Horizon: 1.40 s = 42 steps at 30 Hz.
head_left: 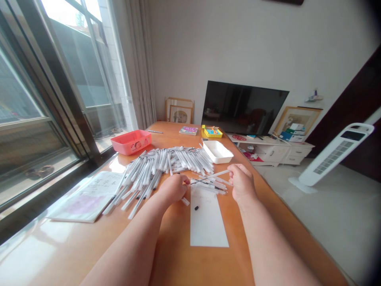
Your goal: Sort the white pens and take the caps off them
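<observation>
My left hand point(177, 187) is closed in a pinch on one end of a thin black pen refill point(199, 181). Between the fingers of my right hand point(242, 183) is the end of a translucent white pen barrel point(219, 173), which points left. The refill and barrel meet in one line; I cannot tell whether the refill is inside. Below them, a small heap of pen parts point(212, 186) covers the top of a white paper strip point(208, 232). A small black plug point(196, 208) lies on the strip. Under my left hand is a short clear piece point(185, 201).
A large pile of translucent pens point(149, 171) spreads across the table point(175, 258). Behind it stand a red basket point(131, 142) and a white tray point(218, 153). A booklet point(86, 198) lies left. Farther back are a yellow box point(212, 132) and a colourful book point(188, 130).
</observation>
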Each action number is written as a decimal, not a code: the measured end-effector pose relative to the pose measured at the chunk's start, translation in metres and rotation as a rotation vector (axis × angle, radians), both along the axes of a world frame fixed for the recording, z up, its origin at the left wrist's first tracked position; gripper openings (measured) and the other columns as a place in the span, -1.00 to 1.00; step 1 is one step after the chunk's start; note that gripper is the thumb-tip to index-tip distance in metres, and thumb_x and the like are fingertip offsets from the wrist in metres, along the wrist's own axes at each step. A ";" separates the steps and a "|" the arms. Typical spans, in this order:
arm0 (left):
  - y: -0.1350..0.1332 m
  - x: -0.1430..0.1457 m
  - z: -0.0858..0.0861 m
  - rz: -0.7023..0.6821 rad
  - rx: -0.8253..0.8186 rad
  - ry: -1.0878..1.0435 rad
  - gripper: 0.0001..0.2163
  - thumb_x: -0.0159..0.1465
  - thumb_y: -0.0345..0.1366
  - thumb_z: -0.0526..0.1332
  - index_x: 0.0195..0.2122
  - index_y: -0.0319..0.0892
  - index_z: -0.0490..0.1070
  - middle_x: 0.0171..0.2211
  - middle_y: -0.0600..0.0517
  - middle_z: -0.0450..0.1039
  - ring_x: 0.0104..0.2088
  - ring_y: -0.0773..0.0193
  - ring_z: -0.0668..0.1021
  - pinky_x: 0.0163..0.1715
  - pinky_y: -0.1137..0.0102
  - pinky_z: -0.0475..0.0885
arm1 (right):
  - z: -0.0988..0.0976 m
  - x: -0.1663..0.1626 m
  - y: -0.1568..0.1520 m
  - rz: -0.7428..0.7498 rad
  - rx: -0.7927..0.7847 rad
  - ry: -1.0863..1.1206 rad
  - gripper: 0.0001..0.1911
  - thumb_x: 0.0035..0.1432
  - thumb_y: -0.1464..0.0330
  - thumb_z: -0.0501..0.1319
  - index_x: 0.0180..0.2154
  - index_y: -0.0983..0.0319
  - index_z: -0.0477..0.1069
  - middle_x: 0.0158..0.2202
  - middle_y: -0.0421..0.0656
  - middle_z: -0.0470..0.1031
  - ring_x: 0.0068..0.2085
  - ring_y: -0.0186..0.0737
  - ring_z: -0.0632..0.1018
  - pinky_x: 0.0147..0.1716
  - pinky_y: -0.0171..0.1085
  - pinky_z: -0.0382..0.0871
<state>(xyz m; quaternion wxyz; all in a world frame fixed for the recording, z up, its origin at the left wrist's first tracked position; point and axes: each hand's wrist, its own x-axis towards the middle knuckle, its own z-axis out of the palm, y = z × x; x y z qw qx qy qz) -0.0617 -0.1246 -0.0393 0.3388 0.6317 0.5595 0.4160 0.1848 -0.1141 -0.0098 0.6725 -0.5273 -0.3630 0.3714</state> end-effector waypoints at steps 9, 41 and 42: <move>0.002 0.002 -0.003 0.002 0.015 0.183 -0.93 -0.05 -0.37 0.39 -0.54 -0.04 0.57 -0.60 0.05 0.42 -0.55 0.22 0.38 -0.48 0.41 0.16 | -0.002 0.013 0.005 -0.135 0.062 0.026 -0.85 -0.09 0.33 0.32 -0.49 0.18 0.36 -0.59 -0.30 0.30 -0.59 -0.39 0.21 -0.64 -0.32 0.06; 0.009 -0.023 0.011 0.328 0.028 0.823 -0.67 0.31 -0.21 0.04 -0.05 0.06 0.57 0.05 -0.09 0.45 -0.02 -0.11 0.47 -0.08 0.09 0.35 | -0.024 -0.042 -0.020 0.490 0.213 -1.284 -0.86 0.12 0.39 0.25 -0.38 0.07 0.58 -0.24 -0.24 0.63 -0.03 -0.11 0.47 -0.01 -0.21 0.21; 0.009 -0.023 0.011 0.327 0.025 0.828 -0.67 0.32 -0.18 0.03 -0.07 0.05 0.58 0.05 -0.10 0.45 -0.02 -0.12 0.46 -0.09 0.08 0.35 | -0.023 -0.041 -0.020 0.488 0.218 -1.282 -0.86 0.12 0.39 0.25 -0.40 0.08 0.58 -0.26 -0.24 0.63 -0.03 -0.11 0.47 -0.01 -0.22 0.22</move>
